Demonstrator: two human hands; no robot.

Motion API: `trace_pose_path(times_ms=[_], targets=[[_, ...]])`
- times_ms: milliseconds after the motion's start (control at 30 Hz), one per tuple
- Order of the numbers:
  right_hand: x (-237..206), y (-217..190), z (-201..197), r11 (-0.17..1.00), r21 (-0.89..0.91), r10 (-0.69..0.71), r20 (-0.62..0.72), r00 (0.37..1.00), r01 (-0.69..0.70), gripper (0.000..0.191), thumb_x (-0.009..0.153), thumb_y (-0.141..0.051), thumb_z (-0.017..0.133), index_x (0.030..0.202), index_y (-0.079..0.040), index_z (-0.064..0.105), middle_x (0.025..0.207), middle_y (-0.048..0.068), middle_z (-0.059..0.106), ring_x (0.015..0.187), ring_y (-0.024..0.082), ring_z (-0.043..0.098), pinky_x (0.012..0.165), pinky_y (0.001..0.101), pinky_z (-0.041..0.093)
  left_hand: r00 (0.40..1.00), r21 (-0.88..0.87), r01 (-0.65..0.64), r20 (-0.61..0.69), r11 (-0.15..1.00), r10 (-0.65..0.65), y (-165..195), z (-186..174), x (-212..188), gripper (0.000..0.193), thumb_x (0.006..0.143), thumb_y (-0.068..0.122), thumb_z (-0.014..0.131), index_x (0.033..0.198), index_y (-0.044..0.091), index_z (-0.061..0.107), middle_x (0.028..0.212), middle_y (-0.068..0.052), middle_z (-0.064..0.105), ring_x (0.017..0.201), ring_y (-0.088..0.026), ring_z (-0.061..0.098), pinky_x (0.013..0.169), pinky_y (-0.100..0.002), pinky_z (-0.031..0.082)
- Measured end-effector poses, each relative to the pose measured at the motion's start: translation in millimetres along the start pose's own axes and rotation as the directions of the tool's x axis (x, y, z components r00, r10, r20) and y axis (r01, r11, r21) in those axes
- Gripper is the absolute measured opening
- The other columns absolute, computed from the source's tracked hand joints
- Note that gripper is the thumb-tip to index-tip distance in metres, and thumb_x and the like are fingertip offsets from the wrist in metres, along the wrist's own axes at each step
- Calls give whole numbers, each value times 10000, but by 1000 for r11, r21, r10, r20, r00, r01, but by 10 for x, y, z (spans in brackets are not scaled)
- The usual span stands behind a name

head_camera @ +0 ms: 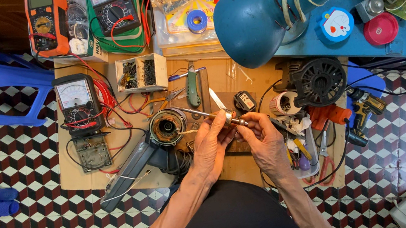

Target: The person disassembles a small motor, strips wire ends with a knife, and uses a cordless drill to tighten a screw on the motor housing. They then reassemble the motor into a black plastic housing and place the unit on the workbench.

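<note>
A blue lamp (252, 16) hangs over the cluttered cardboard mat (77, 175). Beside it lie a black fan housing (319, 80), a round motor part (167, 127) and an analog meter (77, 103). Both forearms reach up from the lap and meet mid-mat. The left hand (210, 147) has its fingers curled around a thin metal shaft (208, 113), held just above the mat. The right hand (263, 139) pinches the shaft's end with bent fingers, beside a knife blade (217, 98).

Grey-screened orange multimeter (47, 20), top left
</note>
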State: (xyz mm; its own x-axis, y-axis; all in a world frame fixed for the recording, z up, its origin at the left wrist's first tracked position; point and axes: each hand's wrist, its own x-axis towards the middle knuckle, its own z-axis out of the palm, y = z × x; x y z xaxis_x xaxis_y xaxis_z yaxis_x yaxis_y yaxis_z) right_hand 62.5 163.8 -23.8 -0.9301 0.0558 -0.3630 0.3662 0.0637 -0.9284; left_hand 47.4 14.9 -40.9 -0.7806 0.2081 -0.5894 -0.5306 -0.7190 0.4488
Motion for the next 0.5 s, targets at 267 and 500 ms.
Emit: trace_pose_path(times_ms=[267, 500], targets=[[-4, 13, -39, 996, -85, 5, 2, 1000, -4, 253, 982, -133, 643, 1204, -15, 617, 1023, 88, 736, 909, 137, 735, 818, 275, 636, 999, 11, 3, -38, 1000, -2, 25, 7, 4, 399, 929, 317, 723, 1190, 81, 534, 1083, -69, 689, 1037, -165, 658, 997, -367, 528], [6, 18, -33, 998, -65, 28, 9, 1000, -28, 274, 977, -135, 643, 1221, -14, 618, 1020, 88, 739, 913, 134, 733, 830, 275, 631, 999, 13, -6, -38, 1000, 7, 21, -4, 16, 392, 921, 292, 743, 1178, 88, 529, 1055, -67, 685, 1006, -164, 665, 962, -360, 540]])
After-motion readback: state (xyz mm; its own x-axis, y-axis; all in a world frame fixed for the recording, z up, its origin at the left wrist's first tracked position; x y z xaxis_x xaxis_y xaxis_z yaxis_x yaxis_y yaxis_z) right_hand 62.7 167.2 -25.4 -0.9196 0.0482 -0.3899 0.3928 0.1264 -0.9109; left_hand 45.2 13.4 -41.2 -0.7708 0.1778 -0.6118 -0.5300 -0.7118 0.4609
